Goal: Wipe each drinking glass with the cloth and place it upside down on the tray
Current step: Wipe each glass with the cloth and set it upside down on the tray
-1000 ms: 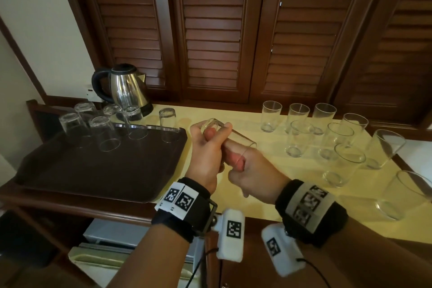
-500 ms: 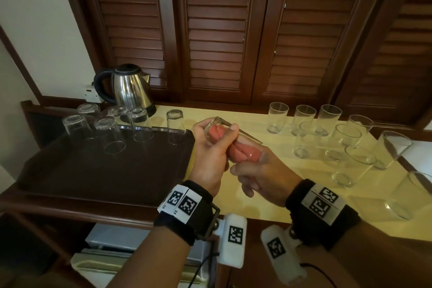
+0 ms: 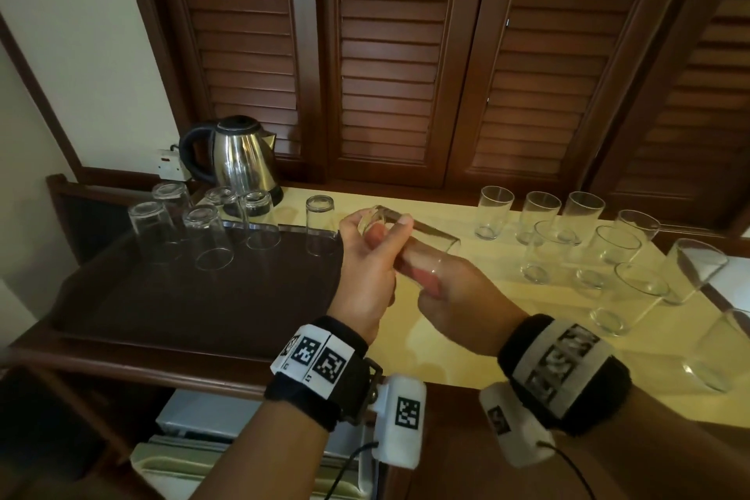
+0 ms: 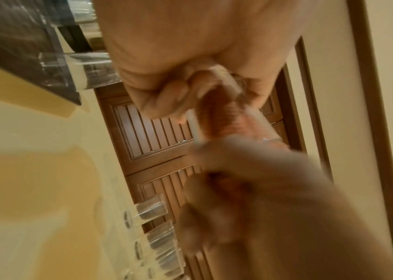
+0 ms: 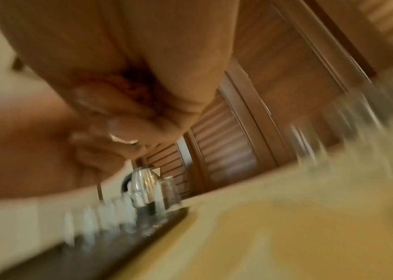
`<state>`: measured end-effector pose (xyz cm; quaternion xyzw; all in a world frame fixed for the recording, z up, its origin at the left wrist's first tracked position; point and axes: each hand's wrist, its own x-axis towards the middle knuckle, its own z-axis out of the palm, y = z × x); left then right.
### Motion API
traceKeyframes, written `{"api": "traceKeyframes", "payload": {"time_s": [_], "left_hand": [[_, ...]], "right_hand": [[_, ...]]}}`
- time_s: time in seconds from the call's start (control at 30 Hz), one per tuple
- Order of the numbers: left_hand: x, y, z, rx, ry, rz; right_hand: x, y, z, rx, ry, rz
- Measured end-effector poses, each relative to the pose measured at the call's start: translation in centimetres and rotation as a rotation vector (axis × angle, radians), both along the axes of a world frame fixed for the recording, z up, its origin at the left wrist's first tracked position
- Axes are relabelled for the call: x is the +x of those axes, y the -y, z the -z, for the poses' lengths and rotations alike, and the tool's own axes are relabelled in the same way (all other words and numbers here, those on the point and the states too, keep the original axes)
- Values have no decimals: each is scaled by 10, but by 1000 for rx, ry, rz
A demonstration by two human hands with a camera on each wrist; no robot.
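Observation:
My left hand (image 3: 375, 256) grips a clear drinking glass (image 3: 426, 233) by its base and holds it on its side above the counter, mouth towards the right. A pink cloth (image 3: 424, 278) is bunched in my right hand (image 3: 450, 288), which holds it at the mouth of the glass. The left wrist view shows the pink cloth (image 4: 217, 111) stuffed inside the glass (image 4: 245, 113). Several glasses (image 3: 209, 235) stand upside down at the back of the dark brown tray (image 3: 170, 304). The right wrist view is blurred.
Several upright glasses (image 3: 584, 239) stand in a group on the yellow counter (image 3: 458, 353) at the right. A steel kettle (image 3: 239, 154) sits behind the tray. Louvred wooden doors (image 3: 389, 53) close off the back. The tray's front half is bare.
The pink cloth has been drawn partly back out of the glass towards my right hand after being pushed deep inside it. The left hand keeps its grip on the glass.

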<state>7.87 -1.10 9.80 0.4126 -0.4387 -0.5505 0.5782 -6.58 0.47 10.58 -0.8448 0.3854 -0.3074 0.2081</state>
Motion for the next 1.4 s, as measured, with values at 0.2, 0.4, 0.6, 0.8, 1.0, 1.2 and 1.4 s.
{"api": "traceKeyframes", "payload": {"time_s": [0.2,0.4,0.6,0.8,1.0,1.2,1.4], "left_hand": [[4,-12,-2,-19,-203,-14],[14,-5,-2,73,-5,-9],[10,-18,1,35,-188,-32],[13,-8,4,178,-43,-17],[7,-18,1,75,-168,-42],[10,-13,2,142,6,-32],[7,-17,6,30,-135,16]], "right_hand": [[16,-13,-5,472,414,-145],[14,-7,4,-159,-105,31],[19,-18,-13,586,409,-150],[17,-15,6,-63,-109,15],[17,-24,-11,557,442,-134],[16,-20,-6,-110,-282,81],[15,-26,-10,582,485,-151]]}}
